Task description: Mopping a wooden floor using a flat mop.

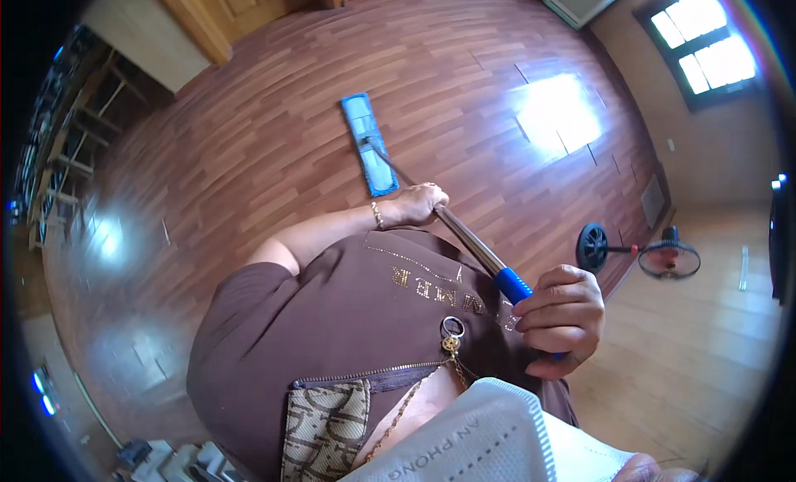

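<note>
A flat mop with a blue head (370, 146) rests on the wood-plank floor in front of me. Its metal pole (469, 240) slants back from the head toward my right side. My left hand (419, 204), with a gold bracelet at the wrist, is closed around the pole partway down. Higher up, my right hand (564, 316) is wrapped round the blue grip (512, 285) at the pole's upper end. The mop head's long side runs roughly away from me.
A fan (668, 259) on a round black base (591, 248) stands to the right. Wooden racks (83, 150) line the left wall. A wooden door (249, 5) is at the far left, and a white boxy unit (580, 1) at the far right. Sunlight glares on the floor.
</note>
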The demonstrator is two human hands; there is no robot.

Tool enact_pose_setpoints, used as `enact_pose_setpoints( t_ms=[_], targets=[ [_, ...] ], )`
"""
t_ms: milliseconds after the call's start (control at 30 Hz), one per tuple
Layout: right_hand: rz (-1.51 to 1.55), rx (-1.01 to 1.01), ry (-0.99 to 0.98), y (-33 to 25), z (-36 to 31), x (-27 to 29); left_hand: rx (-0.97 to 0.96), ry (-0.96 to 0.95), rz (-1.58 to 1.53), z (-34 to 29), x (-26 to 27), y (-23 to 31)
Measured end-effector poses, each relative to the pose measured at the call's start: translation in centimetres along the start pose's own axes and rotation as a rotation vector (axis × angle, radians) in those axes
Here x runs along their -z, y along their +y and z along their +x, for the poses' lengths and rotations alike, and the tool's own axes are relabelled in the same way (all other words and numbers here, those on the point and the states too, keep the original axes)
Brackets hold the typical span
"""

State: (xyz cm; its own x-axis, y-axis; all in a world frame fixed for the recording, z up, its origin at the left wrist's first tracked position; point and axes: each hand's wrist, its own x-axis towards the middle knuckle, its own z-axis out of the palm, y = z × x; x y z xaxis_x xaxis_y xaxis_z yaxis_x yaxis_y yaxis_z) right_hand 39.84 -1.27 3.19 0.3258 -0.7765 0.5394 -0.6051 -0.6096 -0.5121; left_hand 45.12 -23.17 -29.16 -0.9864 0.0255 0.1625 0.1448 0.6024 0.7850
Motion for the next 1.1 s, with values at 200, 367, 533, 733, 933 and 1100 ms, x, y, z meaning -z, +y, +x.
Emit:
enact_pose_setpoints(
  t_ms=[200, 367, 533, 733, 933, 1100],
  targets=[
    [-0.144, -0.139, 0.082, -1.5, -2.9, 1.3, -0.110, -0.216, 0.136, 9.5, -2.9, 3.3],
    [-0.366, -0.403, 0.286, -3.0, -6.1, -0.4, -0.184, -0.332, 0.048, 14.2, -5.6, 5.8],
    [-0.350, -0.488, 0.580, -1.7, -9.4, -2.8, -0.270, -0.365, 0.219, 17.5, -9.2, 4.7],
    [-0.415, -0.593, 0.752, 0.5, -11.6, -4.5, -0.116, -0.398, 0.291, 19.2, -9.4, 3.3],
    [-0.344, -0.588, 0.763, 7.5, -7.7, -4.4, 0.024, -0.278, 0.313, 21.1, -4.6, -3.7],
    [-0.222, -0.522, 0.655, 13.7, -2.6, -2.5, 0.151, -0.118, 0.290, 20.7, 2.3, -9.0]
  ],
)
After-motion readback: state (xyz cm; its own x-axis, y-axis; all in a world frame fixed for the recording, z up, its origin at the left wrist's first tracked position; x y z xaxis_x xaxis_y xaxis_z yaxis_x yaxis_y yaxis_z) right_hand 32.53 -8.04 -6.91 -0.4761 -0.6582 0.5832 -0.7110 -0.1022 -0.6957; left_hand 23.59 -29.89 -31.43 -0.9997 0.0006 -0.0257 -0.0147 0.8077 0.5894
